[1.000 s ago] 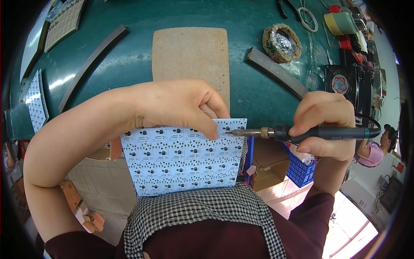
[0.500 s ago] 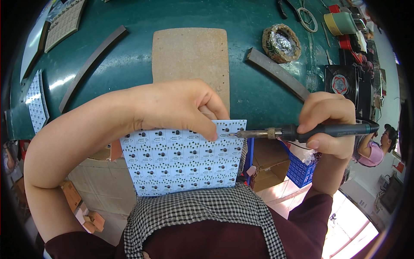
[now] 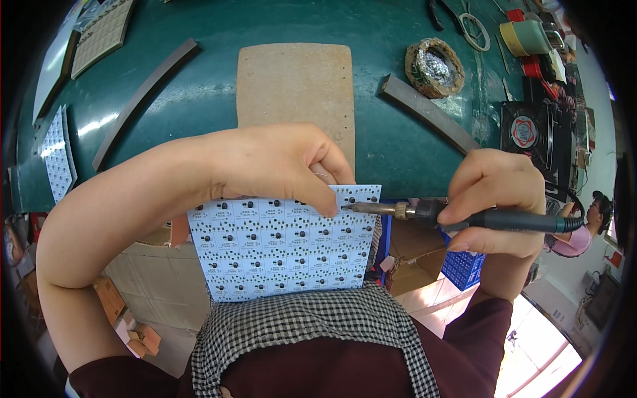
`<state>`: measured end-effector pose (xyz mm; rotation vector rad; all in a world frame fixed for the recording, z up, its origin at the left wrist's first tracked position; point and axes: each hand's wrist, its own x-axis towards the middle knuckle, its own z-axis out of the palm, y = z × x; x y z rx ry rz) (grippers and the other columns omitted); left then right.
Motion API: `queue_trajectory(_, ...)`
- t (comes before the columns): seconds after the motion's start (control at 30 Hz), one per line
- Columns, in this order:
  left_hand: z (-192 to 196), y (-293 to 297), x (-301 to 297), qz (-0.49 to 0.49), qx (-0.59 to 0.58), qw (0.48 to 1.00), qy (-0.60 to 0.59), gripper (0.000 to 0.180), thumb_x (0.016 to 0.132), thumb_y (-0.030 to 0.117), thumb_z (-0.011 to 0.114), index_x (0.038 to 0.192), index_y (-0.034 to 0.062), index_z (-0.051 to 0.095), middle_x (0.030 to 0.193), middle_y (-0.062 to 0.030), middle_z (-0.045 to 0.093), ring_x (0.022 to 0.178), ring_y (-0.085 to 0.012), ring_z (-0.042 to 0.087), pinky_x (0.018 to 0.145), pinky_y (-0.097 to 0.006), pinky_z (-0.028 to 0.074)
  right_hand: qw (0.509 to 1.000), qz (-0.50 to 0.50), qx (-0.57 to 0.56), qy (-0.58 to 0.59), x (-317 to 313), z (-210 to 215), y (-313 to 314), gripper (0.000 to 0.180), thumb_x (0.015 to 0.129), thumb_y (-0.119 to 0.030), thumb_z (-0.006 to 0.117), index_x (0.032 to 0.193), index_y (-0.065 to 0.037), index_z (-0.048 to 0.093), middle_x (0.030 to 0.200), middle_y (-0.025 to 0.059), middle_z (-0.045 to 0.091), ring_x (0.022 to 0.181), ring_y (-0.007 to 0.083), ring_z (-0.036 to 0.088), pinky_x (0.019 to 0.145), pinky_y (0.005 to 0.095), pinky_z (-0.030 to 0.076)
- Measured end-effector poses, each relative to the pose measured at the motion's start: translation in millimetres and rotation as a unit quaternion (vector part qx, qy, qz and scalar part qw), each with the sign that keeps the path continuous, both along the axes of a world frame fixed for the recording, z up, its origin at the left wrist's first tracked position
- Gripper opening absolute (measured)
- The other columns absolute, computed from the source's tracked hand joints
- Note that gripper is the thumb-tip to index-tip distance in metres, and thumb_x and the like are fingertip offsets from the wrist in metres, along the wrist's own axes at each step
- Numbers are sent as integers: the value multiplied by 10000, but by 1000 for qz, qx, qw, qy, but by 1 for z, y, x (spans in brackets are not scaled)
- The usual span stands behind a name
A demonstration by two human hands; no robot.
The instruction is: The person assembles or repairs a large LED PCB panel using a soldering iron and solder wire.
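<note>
Soldering iron tip has shifted left along the board's top edge.

The right hand [image 3: 494,202] has slid the soldering iron [image 3: 464,215] slightly down and left, its tip now beside the left hand's [image 3: 279,166] fingertip on the white circuit board [image 3: 279,249].

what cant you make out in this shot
- Head view: the top left part of the white circuit panel is covered by the left hand.
- The soldering iron grip is hidden inside the right hand.
- What the left fingers pinch is too small to tell.
</note>
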<state>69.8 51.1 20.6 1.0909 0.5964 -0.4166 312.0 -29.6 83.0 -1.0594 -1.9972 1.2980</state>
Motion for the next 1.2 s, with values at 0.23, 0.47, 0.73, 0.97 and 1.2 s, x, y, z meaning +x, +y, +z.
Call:
queue_trajectory(0.23,1,-1,0,3,-1,1000,-11,265,750,-5,622,1008,-65,640,895,-121,696,718,-96,649,625,-210,514,998,-42,44,5,9,4,-4,302,550,-187,794,755,12,694,657,104,610,570,185,570,482,268,390)
queue_trajectory(0.47,2,1,-1,12,2,1000,-6,267,753,-3,630,1013,-67,638,913,-122,694,765,-111,654,678,-220,515,959,-270,38,82,14,-10,-19,548,715,-433,729,941,56,626,659,111,610,610,129,579,499,225,418)
queue_trajectory(0.73,28,5,-2,17,22,999,-18,249,758,-1,631,998,-67,640,912,-106,691,805,-101,638,729,-225,505,957,-272,-93,44,-34,-21,-34,482,841,-242,665,1184,39,476,838,155,657,702,167,645,595,230,509)
queue_trajectory(0.97,91,-33,-19,-51,590,778,-209,304,670,-1,637,974,-1,639,752,-83,634,546,-148,597,450,-257,441,967,-203,126,84,-49,-27,-49,396,662,38,728,1027,-58,607,901,85,666,738,215,657,628,276,503)
queue_trajectory(1.2,51,-47,-30,11,758,612,-227,323,644,73,649,959,17,605,784,-24,633,517,-91,504,399,-232,400,938,-242,232,85,-69,-67,-52,478,592,113,686,1024,-70,594,863,94,670,741,245,660,613,307,520)
